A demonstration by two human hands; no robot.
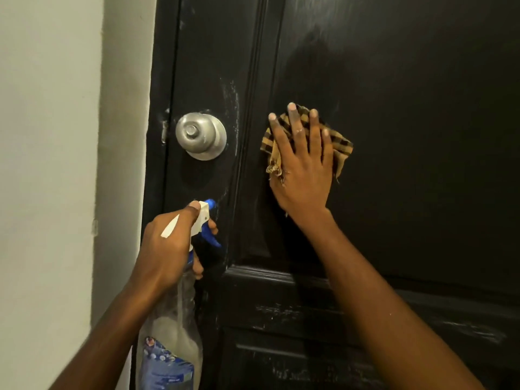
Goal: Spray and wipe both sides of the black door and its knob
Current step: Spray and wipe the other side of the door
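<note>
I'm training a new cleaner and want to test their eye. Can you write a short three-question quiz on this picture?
1. True or false: the right hand presses the checked cloth flat against the door.
2. The left hand grips: A) a sponge, B) the spray bottle, C) nothing.
3. In the picture, on which side of the cloth is the knob?
Key: 1 true; 2 B; 3 the left.
</note>
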